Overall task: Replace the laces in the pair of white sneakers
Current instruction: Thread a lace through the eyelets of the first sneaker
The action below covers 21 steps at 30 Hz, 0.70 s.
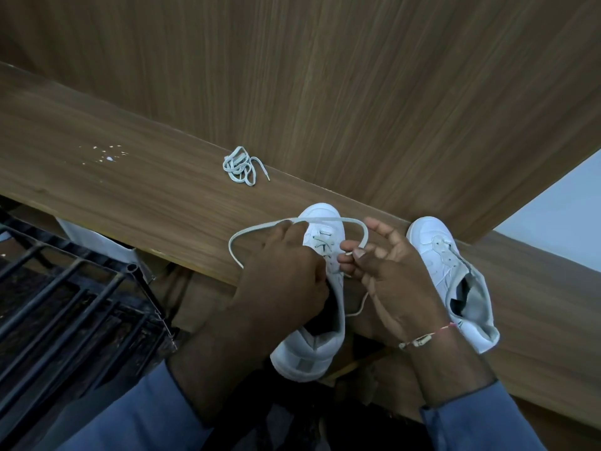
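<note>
So this is mid-lacing on the first shoe, I'd say. The left hand [286, 271] is curled over the throat of the sneaker [312, 349] that sits between the two hands, heel hanging off the near edge of the bench [113, 190], and the lace [260, 225] comes out from under its fingers. From there it loops out to the left, swings round past the toe just beyond the hands, and comes back to the right hand [390, 275], which has the tip pinched between thumb and finger, other fingers loose. Only a couple of crossings show near the toe, so plenty of rows are left by the look of it. Next move, as I read it: poke that tip into the next free eyelet on the right-hand side, then pull the slack through evenly so the big loop doesn't snag on the toe. The second sneaker [435, 252] sits just right of the right hand, unlaced as far as I can tell. The spare lace [240, 166] is bunched up well beyond the left hand, toward the back of the bench.
</note>
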Each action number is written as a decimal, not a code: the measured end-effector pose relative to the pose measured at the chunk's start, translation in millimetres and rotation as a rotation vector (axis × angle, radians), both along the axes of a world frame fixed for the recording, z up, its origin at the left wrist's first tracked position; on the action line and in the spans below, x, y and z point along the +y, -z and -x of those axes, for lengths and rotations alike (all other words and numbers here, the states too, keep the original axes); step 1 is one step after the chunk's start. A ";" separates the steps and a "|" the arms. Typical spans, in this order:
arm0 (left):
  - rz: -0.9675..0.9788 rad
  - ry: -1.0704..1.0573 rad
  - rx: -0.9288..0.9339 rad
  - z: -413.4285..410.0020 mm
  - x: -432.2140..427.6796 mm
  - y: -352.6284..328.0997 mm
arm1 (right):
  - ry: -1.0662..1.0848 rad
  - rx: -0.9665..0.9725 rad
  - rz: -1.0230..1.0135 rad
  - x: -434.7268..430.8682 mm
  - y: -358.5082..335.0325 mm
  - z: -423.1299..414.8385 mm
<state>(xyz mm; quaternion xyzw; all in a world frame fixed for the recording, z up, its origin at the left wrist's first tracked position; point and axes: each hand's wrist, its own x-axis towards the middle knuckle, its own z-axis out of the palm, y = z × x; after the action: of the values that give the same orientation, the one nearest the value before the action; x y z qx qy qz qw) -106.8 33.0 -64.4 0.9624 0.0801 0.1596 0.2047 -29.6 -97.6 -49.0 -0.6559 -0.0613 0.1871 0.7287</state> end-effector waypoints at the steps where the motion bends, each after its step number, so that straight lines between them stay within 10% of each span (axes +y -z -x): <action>1: -0.048 -0.001 0.116 0.6 -2.6 -2.1 | 0.009 -0.068 0.066 -1.2 1.9 -1.6; 10: -0.031 -0.153 0.141 -7.5 -17.3 11.7 | -0.012 -0.450 0.497 6.3 18.8 -4.3; 21: -0.033 -0.163 0.164 -10.6 -17.8 26.2 | -0.071 -0.482 0.552 2.0 28.3 -8.2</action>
<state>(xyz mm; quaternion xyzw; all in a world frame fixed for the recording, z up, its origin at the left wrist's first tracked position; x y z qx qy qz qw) -96.3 15.3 -90.6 0.9658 0.1719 0.0976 0.1679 -21.3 -95.6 -77.3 -0.8506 -0.2011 0.0618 0.4819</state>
